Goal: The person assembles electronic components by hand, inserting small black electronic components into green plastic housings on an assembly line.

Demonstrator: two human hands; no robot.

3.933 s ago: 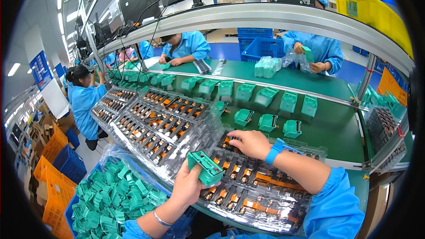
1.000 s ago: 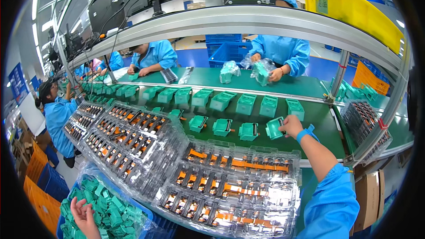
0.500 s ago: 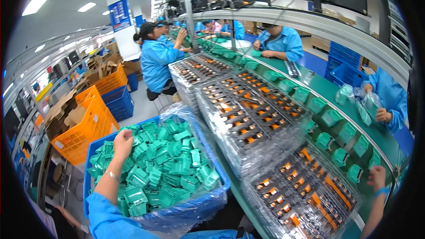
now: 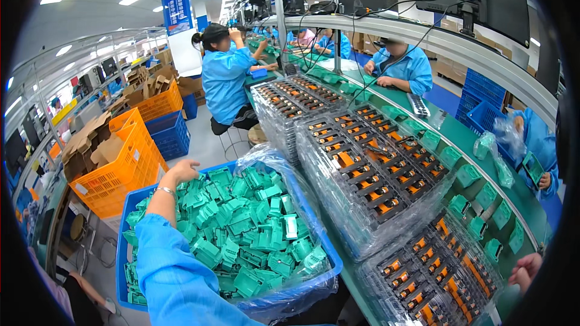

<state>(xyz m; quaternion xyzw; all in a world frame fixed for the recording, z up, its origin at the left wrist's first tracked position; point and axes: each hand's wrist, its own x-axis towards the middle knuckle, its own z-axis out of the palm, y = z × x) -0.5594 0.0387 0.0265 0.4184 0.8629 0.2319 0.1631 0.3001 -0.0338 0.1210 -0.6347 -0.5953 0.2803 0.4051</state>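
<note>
My left hand (image 4: 180,174) hangs over the far left part of a blue bin (image 4: 338,265). Its fingers stretch to the right, loosely bent, and nothing shows in them. Below lies a heap of green plastic housings (image 4: 241,229), lined at the right by clear plastic film. At the right edge, my right hand (image 4: 527,270) is partly cut off, its fingers curled together beside the green bench. Whatever they may hold is hidden. Nearest it are a row of green housings (image 4: 485,195) and a tray (image 4: 432,274) of orange and black parts.
Clear stacked trays (image 4: 368,163) of orange and black parts stand right of the bin. Orange crates (image 4: 124,151) with cardboard are at the left. Co-workers in blue sit along the green bench (image 4: 444,108); one at the right holds a green housing (image 4: 533,168). A metal rail (image 4: 423,27) runs overhead.
My left hand's fingers have straightened, and it sits slightly farther right over the bin. My right hand is now lower and nearer the right edge. The whole view has shifted.
</note>
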